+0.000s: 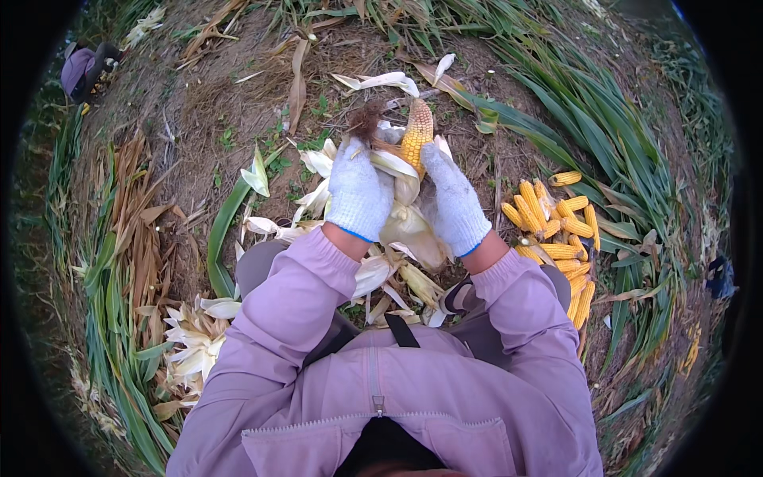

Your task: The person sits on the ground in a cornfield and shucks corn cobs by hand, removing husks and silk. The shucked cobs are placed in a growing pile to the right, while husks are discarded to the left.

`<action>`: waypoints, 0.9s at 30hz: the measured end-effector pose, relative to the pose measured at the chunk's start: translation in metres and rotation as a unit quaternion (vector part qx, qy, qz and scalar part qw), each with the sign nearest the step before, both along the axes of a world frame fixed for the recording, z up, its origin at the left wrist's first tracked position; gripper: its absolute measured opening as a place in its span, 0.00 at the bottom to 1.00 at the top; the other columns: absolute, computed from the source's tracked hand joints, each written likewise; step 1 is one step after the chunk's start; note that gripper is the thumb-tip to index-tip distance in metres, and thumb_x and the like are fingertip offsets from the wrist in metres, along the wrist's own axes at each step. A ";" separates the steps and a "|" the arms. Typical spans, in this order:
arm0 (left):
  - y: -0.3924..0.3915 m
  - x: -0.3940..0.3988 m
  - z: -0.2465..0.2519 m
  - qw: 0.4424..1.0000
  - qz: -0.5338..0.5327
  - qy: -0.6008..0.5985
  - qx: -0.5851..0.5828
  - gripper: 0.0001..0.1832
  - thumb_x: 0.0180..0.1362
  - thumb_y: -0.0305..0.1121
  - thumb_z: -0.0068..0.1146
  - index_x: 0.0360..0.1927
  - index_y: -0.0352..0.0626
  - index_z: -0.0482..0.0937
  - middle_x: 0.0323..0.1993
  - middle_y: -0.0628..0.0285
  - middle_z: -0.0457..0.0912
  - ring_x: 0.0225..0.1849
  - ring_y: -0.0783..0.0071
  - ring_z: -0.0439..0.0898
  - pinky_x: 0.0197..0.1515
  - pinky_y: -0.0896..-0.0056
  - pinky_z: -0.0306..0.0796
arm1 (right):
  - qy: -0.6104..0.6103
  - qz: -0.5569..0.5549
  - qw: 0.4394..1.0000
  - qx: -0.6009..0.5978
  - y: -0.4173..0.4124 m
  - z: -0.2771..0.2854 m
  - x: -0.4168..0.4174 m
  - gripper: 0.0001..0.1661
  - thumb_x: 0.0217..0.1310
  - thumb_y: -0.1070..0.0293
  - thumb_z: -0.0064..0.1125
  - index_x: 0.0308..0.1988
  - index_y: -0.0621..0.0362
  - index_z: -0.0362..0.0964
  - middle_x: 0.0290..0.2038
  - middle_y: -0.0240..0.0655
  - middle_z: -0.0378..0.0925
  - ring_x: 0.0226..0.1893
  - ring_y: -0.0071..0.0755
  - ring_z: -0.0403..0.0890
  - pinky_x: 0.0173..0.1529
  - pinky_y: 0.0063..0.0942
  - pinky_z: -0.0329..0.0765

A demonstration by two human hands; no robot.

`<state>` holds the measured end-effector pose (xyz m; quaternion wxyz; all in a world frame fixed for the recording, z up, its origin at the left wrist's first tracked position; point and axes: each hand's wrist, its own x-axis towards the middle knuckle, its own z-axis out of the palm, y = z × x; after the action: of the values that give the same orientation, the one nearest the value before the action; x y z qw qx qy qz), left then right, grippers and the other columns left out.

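A yellow ear of corn [418, 134] stands tip away from me between my gloved hands, its upper part bare of husk. My left hand [359, 185], in a white knit glove, is closed on peeled-back husk [396, 166] and a tuft of brown corn silk [366, 121] at the ear's left side. Around the ear's lower right side is my right hand [453, 197], also gloved, with its thumb against the kernels. Pale husk leaves [411, 232] hang below the ear between my wrists. The ear's base and most fingertips are hidden.
A heap of husked corn ears [554, 232] lies by my right knee. Loose husks [375, 274] litter the ground between my legs, with more husks [194, 346] at left. Cut green stalks [596, 131] lie along the right. Another person [86, 68] is at far upper left.
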<state>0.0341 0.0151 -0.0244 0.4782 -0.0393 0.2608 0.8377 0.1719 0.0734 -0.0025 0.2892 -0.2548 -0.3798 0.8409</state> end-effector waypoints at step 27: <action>-0.016 0.018 0.055 0.624 -0.284 0.683 -0.251 0.34 0.50 0.49 0.66 0.58 0.40 0.75 0.50 0.46 0.84 0.51 0.48 0.83 0.57 0.55 0.75 | -0.034 -0.090 0.988 0.118 0.011 0.052 0.024 0.30 0.74 0.59 0.54 0.66 0.64 0.59 0.56 0.40 0.74 0.56 0.33 0.78 0.61 0.34 0.76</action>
<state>0.0519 -0.0013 0.0305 0.3483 0.5018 0.7111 0.3483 0.1957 0.0846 0.0495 0.3788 -0.2808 -0.4616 0.7514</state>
